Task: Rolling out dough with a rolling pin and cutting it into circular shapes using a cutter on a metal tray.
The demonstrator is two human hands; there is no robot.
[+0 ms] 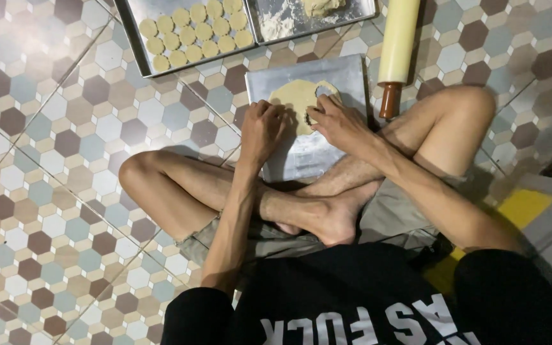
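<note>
Dough sheet (294, 97), pale yellow and rolled flat, lies on a grey metal board (314, 153) on the tiled floor (52, 160). Left hand (261, 128) presses closed fingers on the sheet's edge. Right hand (337, 118) grips a small round cutter (312, 117) against the dough. Metal tray (137, 46) beyond holds rows of cut rounds (196, 32); a second tray (359, 13) holds flour and a dough lump. Rolling pin (396, 48) lies beside the board

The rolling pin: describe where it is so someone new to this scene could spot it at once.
Start at the metal board on the tiled floor in front of the seated person, where both hands press on rolled dough. Look just past the board's right edge, beside the person's raised knee. The rolling pin lies there: a long pale yellow cylinder with a brown handle, the only rod-shaped thing among flat trays.
</note>
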